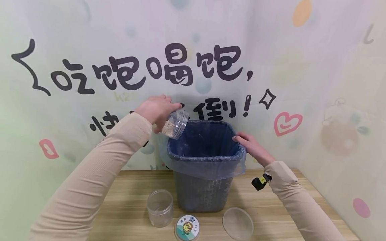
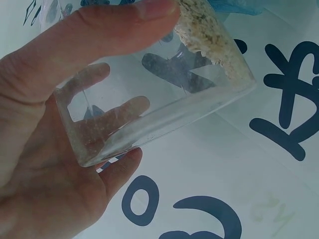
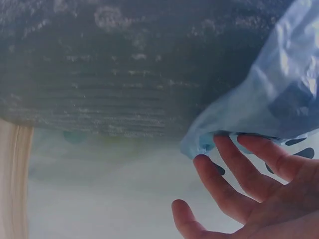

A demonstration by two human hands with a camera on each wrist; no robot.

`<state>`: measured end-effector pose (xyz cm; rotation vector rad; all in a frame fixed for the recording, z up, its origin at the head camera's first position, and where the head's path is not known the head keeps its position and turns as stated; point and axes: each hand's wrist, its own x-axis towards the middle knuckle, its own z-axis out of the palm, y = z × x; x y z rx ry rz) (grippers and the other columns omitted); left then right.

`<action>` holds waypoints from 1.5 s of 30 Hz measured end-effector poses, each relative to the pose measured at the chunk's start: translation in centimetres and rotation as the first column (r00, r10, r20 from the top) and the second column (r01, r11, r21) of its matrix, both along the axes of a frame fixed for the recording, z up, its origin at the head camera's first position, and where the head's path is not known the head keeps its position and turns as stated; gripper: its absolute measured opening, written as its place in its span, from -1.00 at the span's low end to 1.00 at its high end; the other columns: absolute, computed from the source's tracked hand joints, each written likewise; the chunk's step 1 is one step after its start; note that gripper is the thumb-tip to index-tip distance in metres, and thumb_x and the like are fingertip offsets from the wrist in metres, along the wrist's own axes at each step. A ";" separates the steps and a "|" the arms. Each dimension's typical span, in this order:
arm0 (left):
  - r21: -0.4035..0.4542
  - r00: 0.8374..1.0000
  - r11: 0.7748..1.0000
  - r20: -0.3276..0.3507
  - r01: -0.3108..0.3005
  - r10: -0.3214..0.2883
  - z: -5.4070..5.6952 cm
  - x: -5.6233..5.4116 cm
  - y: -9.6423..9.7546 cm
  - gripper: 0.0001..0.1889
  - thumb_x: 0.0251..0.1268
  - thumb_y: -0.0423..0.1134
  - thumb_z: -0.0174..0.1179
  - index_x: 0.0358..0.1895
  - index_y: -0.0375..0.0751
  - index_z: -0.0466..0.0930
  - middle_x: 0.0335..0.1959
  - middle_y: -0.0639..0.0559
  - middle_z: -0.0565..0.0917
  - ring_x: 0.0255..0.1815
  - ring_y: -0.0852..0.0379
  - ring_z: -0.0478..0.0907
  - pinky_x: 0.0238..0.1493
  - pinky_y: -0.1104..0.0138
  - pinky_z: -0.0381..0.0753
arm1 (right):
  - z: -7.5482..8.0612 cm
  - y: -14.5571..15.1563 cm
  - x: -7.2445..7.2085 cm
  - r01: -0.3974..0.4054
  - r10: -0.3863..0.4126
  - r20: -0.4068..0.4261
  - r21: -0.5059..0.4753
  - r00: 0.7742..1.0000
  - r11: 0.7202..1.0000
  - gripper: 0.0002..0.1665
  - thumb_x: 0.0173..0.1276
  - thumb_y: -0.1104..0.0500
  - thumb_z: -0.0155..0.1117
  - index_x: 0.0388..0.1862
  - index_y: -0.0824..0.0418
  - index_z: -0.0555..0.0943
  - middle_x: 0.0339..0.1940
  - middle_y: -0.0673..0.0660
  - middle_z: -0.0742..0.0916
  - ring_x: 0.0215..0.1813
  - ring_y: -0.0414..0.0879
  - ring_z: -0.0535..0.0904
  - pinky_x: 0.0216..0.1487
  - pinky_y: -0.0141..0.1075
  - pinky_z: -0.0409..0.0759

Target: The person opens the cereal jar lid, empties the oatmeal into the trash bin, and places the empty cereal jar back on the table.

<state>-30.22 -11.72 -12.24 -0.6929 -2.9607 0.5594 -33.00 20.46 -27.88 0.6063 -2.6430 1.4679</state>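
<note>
My left hand [image 1: 158, 110] holds a clear plastic jar [image 1: 180, 124] tilted on its side, its mouth towards the bin. Pale, crumbly flakes [image 2: 217, 42] lie in the jar near its mouth. The jar is over the left rim of a grey trash bin [image 1: 202, 190], lined with a translucent blue bag [image 1: 205, 169] folded over the rim. At the bin's right rim, my right hand [image 1: 251, 145] grips the edge, with fingers spread against the bag's outside in the right wrist view. The right thumb is hidden in that view.
On the wooden table [image 1: 129, 201], a second clear jar [image 1: 160, 209] stands upright left of the bin. A round lid with a flower picture [image 1: 187, 228] and a clear round lid [image 1: 238, 223] lie in front. A printed backdrop [image 1: 193, 30] rises close behind.
</note>
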 end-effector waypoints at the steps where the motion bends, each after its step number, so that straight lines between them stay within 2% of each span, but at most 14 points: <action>1: 0.000 1.000 1.000 0.001 -0.002 0.002 0.0 0.0 0.0 0.04 -0.41 -0.48 0.49 0.39 -0.09 0.25 0.13 -0.23 0.41 0.13 -0.15 0.32 0.06 0.07 0.48 | 0.1 0.0 0.0 -0.005 0.005 -0.012 0.024 1.000 1.000 -0.59 0.50 0.05 -0.05 -0.04 0.41 0.49 -0.20 0.21 0.59 -0.17 0.03 0.46 -0.15 -0.20 0.47; 5: 0.007 1.000 1.000 0.003 -0.007 0.007 0.0 0.0 -0.1 0.05 -0.42 -0.48 0.49 0.39 -0.08 0.25 0.13 -0.22 0.41 0.13 -0.14 0.32 0.05 0.08 0.48 | 0.6 0.2 -0.1 -0.035 0.042 -0.052 0.126 0.998 0.991 -0.56 0.51 0.06 -0.08 0.03 0.42 0.49 -0.02 0.32 0.61 0.00 0.13 0.47 0.03 -0.04 0.44; 8: 0.012 1.000 1.000 0.008 -0.013 0.013 0.0 0.0 -0.2 0.06 -0.42 -0.48 0.49 0.40 -0.07 0.24 0.14 -0.22 0.41 0.13 -0.14 0.32 0.05 0.08 0.49 | 1.2 0.4 -0.3 -0.055 0.074 -0.078 0.220 0.994 0.974 -0.59 0.52 0.08 -0.09 -0.01 0.41 0.50 -0.04 0.30 0.62 0.02 0.15 0.49 0.06 -0.01 0.42; 13: 0.011 1.000 1.000 0.015 -0.021 0.021 0.0 0.0 -0.2 0.08 -0.40 -0.48 0.49 0.42 -0.05 0.22 0.16 -0.21 0.40 0.14 -0.13 0.31 0.03 0.09 0.49 | 2.4 0.5 -0.4 -0.078 0.119 -0.087 0.375 0.989 0.924 -0.62 0.52 0.08 -0.08 -0.09 0.38 0.54 -0.18 0.20 0.65 -0.08 0.09 0.53 -0.02 -0.04 0.45; 18: 0.009 1.000 1.000 0.015 -0.018 0.018 0.0 0.0 -0.2 0.08 -0.40 -0.48 0.48 0.43 -0.06 0.21 0.17 -0.22 0.40 0.15 -0.14 0.30 0.02 0.09 0.49 | 3.3 0.4 -0.4 -0.099 0.145 -0.064 0.471 0.987 0.877 -0.55 0.53 0.05 -0.09 0.00 0.39 0.56 -0.09 0.24 0.67 -0.01 0.12 0.55 0.06 0.02 0.45; 21: 0.002 1.000 1.000 0.012 -0.017 0.017 0.0 -0.1 -0.2 0.08 -0.40 -0.47 0.49 0.42 -0.07 0.22 0.16 -0.22 0.40 0.14 -0.13 0.31 0.02 0.10 0.49 | 3.8 0.2 -0.3 -0.100 0.144 -0.045 0.520 0.989 0.849 -0.56 0.53 0.03 -0.11 -0.05 0.35 0.58 -0.08 0.22 0.66 0.01 0.11 0.54 0.08 0.01 0.44; 28: 0.010 1.000 1.000 0.016 -0.021 0.020 0.0 -0.1 -0.2 0.08 -0.40 -0.47 0.49 0.43 -0.06 0.21 0.15 -0.22 0.41 0.13 -0.13 0.31 0.04 0.09 0.48 | 4.5 -0.2 -0.4 -0.123 0.149 0.003 0.584 0.989 0.802 -0.59 0.52 0.03 -0.14 -0.24 0.32 0.54 -0.41 0.10 0.53 -0.20 0.03 0.48 -0.09 -0.11 0.40; 32: 0.013 1.000 1.000 0.017 -0.020 0.020 0.0 -0.1 -0.2 0.08 -0.40 -0.48 0.48 0.43 -0.06 0.21 0.16 -0.22 0.41 0.14 -0.13 0.31 0.03 0.09 0.49 | 4.9 -0.3 -0.3 -0.132 0.155 0.015 0.612 0.988 0.780 -0.53 0.53 0.05 -0.15 -0.06 0.42 0.55 -0.25 0.20 0.61 -0.08 0.10 0.52 0.01 -0.03 0.43; 35: 0.004 1.000 1.000 0.017 -0.021 0.021 0.0 -0.2 -0.1 0.08 -0.40 -0.47 0.49 0.43 -0.06 0.21 0.16 -0.22 0.41 0.14 -0.13 0.31 0.02 0.10 0.50 | 5.0 -0.3 -0.1 -0.142 0.169 0.017 0.626 0.986 0.767 -0.45 0.54 0.07 -0.16 0.12 0.53 0.49 -0.03 0.32 0.62 0.08 0.20 0.51 0.13 0.05 0.41; 40: -0.001 1.000 1.000 0.017 -0.021 0.021 0.0 0.0 -0.1 0.07 -0.39 -0.47 0.49 0.42 -0.06 0.21 0.16 -0.22 0.40 0.15 -0.13 0.31 0.05 0.09 0.48 | 5.3 -0.5 0.1 -0.160 0.184 0.030 0.639 0.983 0.752 -0.41 0.54 0.09 -0.19 0.21 0.61 0.39 0.17 0.47 0.53 0.23 0.31 0.42 0.23 0.10 0.34; 45: 0.005 1.000 1.000 0.012 -0.018 0.018 0.0 0.0 -0.1 0.07 -0.39 -0.47 0.48 0.42 -0.05 0.22 0.17 -0.21 0.40 0.15 -0.13 0.30 0.07 0.09 0.47 | 5.6 -0.8 0.3 -0.185 0.193 0.058 0.646 0.979 0.740 -0.38 0.54 0.09 -0.21 0.22 0.65 0.36 0.22 0.52 0.48 0.26 0.34 0.38 0.27 0.11 0.31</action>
